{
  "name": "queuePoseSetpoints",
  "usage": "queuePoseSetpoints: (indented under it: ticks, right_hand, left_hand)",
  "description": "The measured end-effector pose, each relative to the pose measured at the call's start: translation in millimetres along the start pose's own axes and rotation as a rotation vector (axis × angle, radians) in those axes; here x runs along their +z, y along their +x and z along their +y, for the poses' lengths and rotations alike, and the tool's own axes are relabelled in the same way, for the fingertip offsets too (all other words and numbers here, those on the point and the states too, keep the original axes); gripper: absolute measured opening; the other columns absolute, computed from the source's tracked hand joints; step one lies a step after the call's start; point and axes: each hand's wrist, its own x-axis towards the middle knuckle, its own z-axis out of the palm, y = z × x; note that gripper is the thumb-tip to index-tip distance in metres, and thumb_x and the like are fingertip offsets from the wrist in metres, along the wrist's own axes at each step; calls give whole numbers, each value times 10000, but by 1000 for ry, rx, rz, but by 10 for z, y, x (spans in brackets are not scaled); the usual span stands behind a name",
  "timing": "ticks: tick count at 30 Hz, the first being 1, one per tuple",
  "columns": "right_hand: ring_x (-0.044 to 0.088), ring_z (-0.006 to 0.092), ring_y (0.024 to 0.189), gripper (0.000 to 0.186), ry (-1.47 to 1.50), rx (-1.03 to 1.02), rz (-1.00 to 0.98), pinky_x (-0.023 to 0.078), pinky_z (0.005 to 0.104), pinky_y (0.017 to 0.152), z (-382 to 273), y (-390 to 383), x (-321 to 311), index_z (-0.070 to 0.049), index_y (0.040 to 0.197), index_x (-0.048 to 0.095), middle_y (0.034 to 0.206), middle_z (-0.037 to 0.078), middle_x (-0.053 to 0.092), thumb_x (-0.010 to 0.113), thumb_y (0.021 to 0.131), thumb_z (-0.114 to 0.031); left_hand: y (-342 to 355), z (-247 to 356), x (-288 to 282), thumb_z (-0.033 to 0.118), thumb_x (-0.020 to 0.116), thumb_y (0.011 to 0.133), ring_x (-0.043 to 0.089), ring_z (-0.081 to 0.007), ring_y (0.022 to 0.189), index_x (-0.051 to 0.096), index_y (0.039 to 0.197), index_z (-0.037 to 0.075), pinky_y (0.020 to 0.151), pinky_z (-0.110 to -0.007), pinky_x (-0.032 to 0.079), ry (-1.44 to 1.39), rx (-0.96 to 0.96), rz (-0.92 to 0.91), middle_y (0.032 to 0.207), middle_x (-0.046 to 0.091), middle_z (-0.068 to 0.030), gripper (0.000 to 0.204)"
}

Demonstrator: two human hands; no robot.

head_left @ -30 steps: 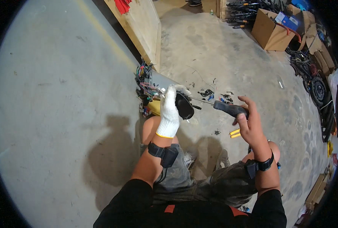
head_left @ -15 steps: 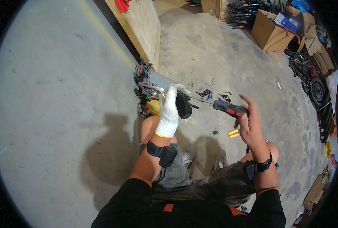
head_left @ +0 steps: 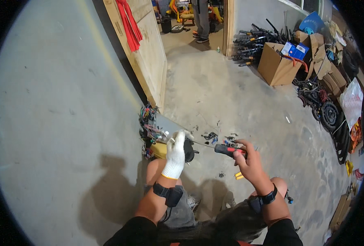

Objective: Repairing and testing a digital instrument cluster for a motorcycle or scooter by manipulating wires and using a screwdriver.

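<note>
My left hand point(head_left: 175, 155), in a white knit glove, is closed around a black rounded part point(head_left: 189, 151). Bare fingers of my right hand point(head_left: 250, 165) wrap the black and red handle of a screwdriver point(head_left: 224, 150). Its thin shaft points left to the black part; the tip is hidden by the glove. Just beyond my left hand, a grey panel or box point(head_left: 167, 123) stands beside a tangle of coloured wires with connectors point(head_left: 150, 127). Something yellow point(head_left: 159, 150) shows below the wires, partly covered by my glove.
Small black bits point(head_left: 210, 137) lie on the concrete floor, with a yellow-handled tool point(head_left: 239, 175) nearer me. A wooden door point(head_left: 151, 53) with red cloth stands ahead left. A person point(head_left: 201, 20) is in the doorway. Cardboard box point(head_left: 278, 65), black tubes point(head_left: 249, 47) and wheels point(head_left: 330, 115) line the right.
The view has tilted up, showing more of the doorway, and my hands sit lower in it. My right fingers have closed further around the screwdriver handle. The left hand keeps its hold.
</note>
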Motion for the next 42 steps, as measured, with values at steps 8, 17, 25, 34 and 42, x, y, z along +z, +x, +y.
queuePoseSetpoints:
  ticks: [8, 17, 25, 34, 42]
  right_hand:
    - [678, 232, 838, 501, 327, -27, 160, 549, 367, 777, -115, 19, 48, -27, 1342, 453, 1046, 195, 674, 679, 928, -196]
    - [682, 210, 734, 516, -69, -536, 311, 538, 329, 634, -15, 104, 98, -10, 1386, 412, 970, 191, 683, 627, 956, -198]
    - [679, 211, 787, 504, -72, -458, 235, 537, 334, 674, 22, 74, 61, -12, 1394, 397, 1091, 201, 625, 613, 959, -146]
    - [681, 252, 942, 584, 83, 273, -36, 543, 349, 797, -113, 103, -68, -20, 1391, 394, 1108, 192, 630, 694, 908, -154]
    - [680, 221, 853, 574, 82, -195, 228, 541, 338, 751, -80, 87, 35, -21, 1396, 389, 1039, 174, 659, 680, 925, -168]
  left_hand:
    - [-27, 72, 70, 302, 528, 1015, 650, -179, 741, 634, 966, 60, 674, -345, 560, 9, -6, 25, 833, 671, -74, 269]
    - [-4, 67, 54, 319, 544, 1005, 648, -185, 717, 632, 960, 69, 661, -336, 548, -52, -73, 21, 828, 669, -73, 269]
    - [-22, 53, 72, 330, 551, 1002, 646, -190, 707, 636, 953, 68, 651, -334, 543, -107, -110, 13, 812, 676, -79, 280]
    - [-26, 59, 34, 326, 549, 1003, 648, -192, 713, 646, 946, 61, 652, -335, 541, -70, -134, 11, 819, 681, -85, 288]
    - [-13, 71, 76, 351, 565, 990, 656, -199, 713, 648, 935, 54, 634, -340, 542, -67, -147, 23, 812, 682, -91, 313]
